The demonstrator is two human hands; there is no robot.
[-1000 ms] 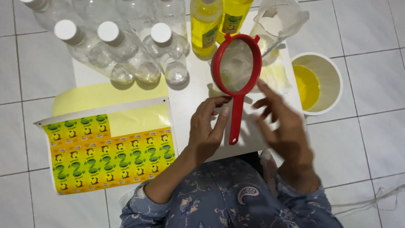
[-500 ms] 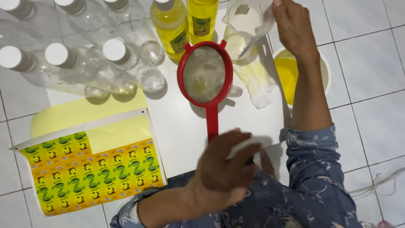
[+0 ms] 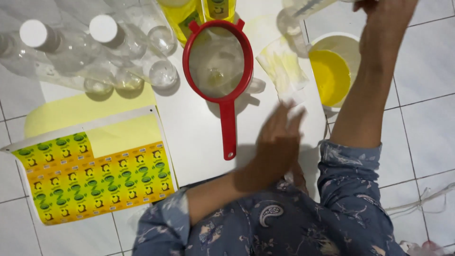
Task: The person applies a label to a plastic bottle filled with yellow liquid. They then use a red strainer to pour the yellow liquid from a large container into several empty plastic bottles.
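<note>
A red mesh strainer (image 3: 228,128) rests on the white table (image 3: 199,142), its bowl over a clear container and its handle pointing at me. My left hand (image 3: 277,142) hovers blurred just right of that handle, fingers apart and empty. My right hand (image 3: 384,23) is stretched to the far right corner, up against a clear plastic jug (image 3: 303,7). The frame's top edge cuts off its fingers, so any grip is hidden. Under that arm stands a white bucket (image 3: 318,45) with yellow liquid in it.
Clear bottles with white caps (image 3: 104,42) lie at the far left. Two bottles of yellow liquid (image 3: 187,16) stand behind the strainer. A yellow-stained tissue (image 3: 284,68) lies beside it. A sheet of yellow and green stickers (image 3: 95,180) hangs over the table's left edge. The floor is white tile.
My left hand has let go of the strainer handle and drawn back to the right of it. My right hand has gone from the handle up to the jug.
</note>
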